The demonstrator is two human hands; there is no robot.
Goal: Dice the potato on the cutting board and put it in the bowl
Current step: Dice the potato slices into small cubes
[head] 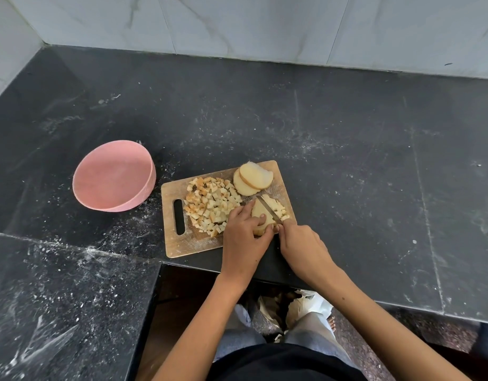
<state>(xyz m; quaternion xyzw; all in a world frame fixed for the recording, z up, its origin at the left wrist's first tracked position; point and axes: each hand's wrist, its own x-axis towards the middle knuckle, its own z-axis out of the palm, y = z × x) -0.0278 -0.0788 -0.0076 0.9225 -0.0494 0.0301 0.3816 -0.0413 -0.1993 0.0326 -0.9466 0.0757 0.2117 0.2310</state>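
Note:
A wooden cutting board (179,243) lies on the black counter. On it sits a heap of diced potato (210,204), two thick potato slices (252,178) stacked at the far edge, and a potato piece (260,214) being cut, with a few cut bits (278,209) to its right. My left hand (244,237) holds that piece down with curled fingers. My right hand (302,247) grips a knife (269,209) whose blade rests across the piece. A pink bowl (113,177) stands empty, left of the board.
The black stone counter (347,160) is dusted with white specks and bends in an L to the near left. A marble-tiled wall (265,26) rises at the back. Below the counter edge, a white bag (308,306) lies on the floor.

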